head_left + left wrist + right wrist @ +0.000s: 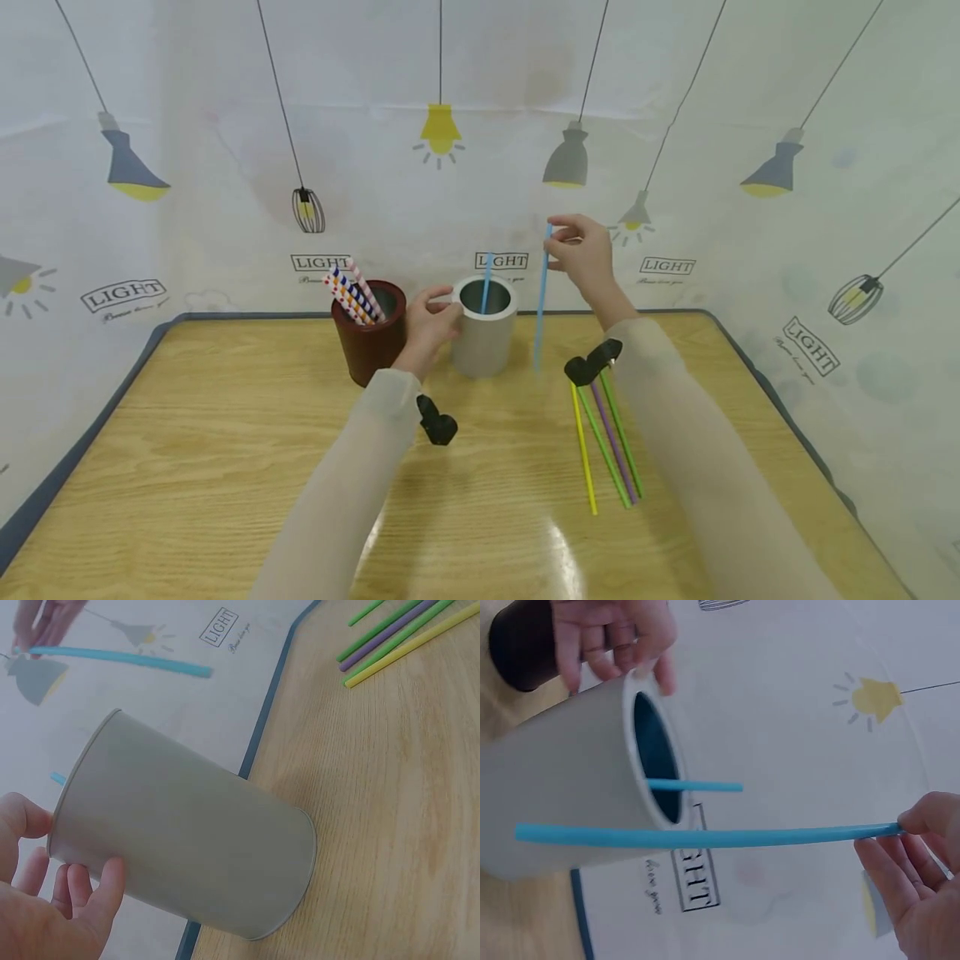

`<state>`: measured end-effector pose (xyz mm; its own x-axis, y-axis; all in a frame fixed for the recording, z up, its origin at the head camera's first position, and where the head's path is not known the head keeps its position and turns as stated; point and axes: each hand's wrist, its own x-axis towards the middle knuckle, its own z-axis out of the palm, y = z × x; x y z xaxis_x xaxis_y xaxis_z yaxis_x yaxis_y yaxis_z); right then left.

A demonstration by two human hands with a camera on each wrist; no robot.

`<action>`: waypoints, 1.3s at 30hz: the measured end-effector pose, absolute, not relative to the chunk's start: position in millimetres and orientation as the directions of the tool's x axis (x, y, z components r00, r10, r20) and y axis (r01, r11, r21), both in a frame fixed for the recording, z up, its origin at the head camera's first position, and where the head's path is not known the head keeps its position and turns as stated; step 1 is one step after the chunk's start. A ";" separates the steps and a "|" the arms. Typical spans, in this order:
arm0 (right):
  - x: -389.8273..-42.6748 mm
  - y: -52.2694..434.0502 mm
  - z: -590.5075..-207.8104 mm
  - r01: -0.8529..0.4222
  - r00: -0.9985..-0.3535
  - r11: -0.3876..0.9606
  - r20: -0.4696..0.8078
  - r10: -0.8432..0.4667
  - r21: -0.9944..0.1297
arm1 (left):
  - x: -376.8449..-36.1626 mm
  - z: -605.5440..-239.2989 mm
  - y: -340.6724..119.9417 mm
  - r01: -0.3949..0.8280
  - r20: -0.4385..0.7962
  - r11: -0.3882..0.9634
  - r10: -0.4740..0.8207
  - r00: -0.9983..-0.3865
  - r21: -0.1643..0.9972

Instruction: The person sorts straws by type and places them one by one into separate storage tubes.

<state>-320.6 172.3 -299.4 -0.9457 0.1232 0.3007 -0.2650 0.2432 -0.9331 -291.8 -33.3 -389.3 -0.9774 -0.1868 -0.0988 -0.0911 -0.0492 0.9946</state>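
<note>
My right hand pinches a light-blue drinking straw near its upper end. The straw hangs almost upright to the right of a white cylindrical canister. With its fingertips at the rim and upper side, my left hand holds this canister. Another blue straw stands in the canister and sticks out above its opening; its lower part is hidden inside. In the right wrist view, the held straw crosses in front of the canister's wall.
A dark red canister with several striped straws stands left of my left hand. Yellow, green and purple straws lie on the wooden table beside my right forearm. A lamp-printed cloth hangs behind the table's far edge.
</note>
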 end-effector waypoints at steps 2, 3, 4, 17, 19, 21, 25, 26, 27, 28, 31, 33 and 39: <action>-324.0 168.3 -290.7 -0.296 -0.933 0.226 0.331 0.140 -0.928 | -292.1 -389.4 -33.3 -0.093 -0.101 -0.050 -0.188 -0.977 0.994; -325.5 166.4 -286.3 -0.313 -0.926 0.219 0.348 0.148 -0.924 | -292.1 -389.4 -33.4 -0.096 -0.103 -0.050 -0.189 -0.977 0.994; -326.8 164.3 -282.0 -0.330 -0.918 0.214 0.366 0.156 -0.919 | -291.9 -389.4 -33.5 -0.097 -0.105 -0.050 -0.188 -0.977 0.994; -330.2 139.5 -246.6 -0.437 -0.855 0.209 0.476 0.207 -0.875 | -290.7 -389.0 -32.8 -0.086 -0.100 -0.079 -0.184 -0.978 0.993; -328.9 136.8 -246.5 -0.441 -0.850 0.217 0.483 0.212 -0.871 | -290.5 -389.0 -32.7 -0.081 -0.095 -0.082 -0.186 -0.978 0.993; -331.9 136.3 -251.7 -0.443 -0.845 0.224 0.487 0.219 -0.868 | -290.0 -388.6 -32.8 -0.076 -0.090 -0.078 -0.185 -0.979 0.994; -342.0 138.6 -270.2 -0.434 -0.841 0.246 0.487 0.234 -0.867 | -288.7 -387.6 -32.9 -0.077 -0.089 -0.071 -0.180 -0.980 0.994; -343.0 138.9 -273.7 -0.428 -0.843 0.246 0.482 0.238 -0.870 | -288.6 -387.4 -32.9 -0.078 -0.090 -0.069 -0.181 -0.979 0.995; -343.7 139.0 -277.0 -0.420 -0.846 0.245 0.475 0.243 -0.874 | -288.6 -387.3 -33.0 -0.082 -0.093 -0.067 -0.181 -0.979 0.994; -344.3 139.1 -280.2 -0.417 -0.845 0.249 0.474 0.247 -0.874 | -288.5 -387.1 -33.1 -0.085 -0.096 -0.067 -0.181 -0.979 0.994; -346.4 138.9 -288.4 -0.402 -0.848 0.249 0.461 0.263 -0.881 | -288.2 -386.2 -33.1 -0.090 -0.100 -0.065 -0.183 -0.978 0.994; -346.9 138.5 -293.2 -0.393 -0.849 0.250 0.454 0.272 -0.885 | -288.1 -386.0 -33.0 -0.091 -0.101 -0.064 -0.185 -0.978 0.994; -347.0 137.5 -307.6 -0.353 -0.864 0.274 0.424 0.271 -0.895 | -287.7 -385.3 -32.2 -0.085 -0.094 -0.057 -0.196 -0.976 0.995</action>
<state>-347.0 137.5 -307.6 -0.8642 0.2711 0.4238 -0.3526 0.2744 -0.8946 -287.7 -32.2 -385.3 -0.9761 -0.1955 -0.0945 -0.0850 -0.0565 0.9948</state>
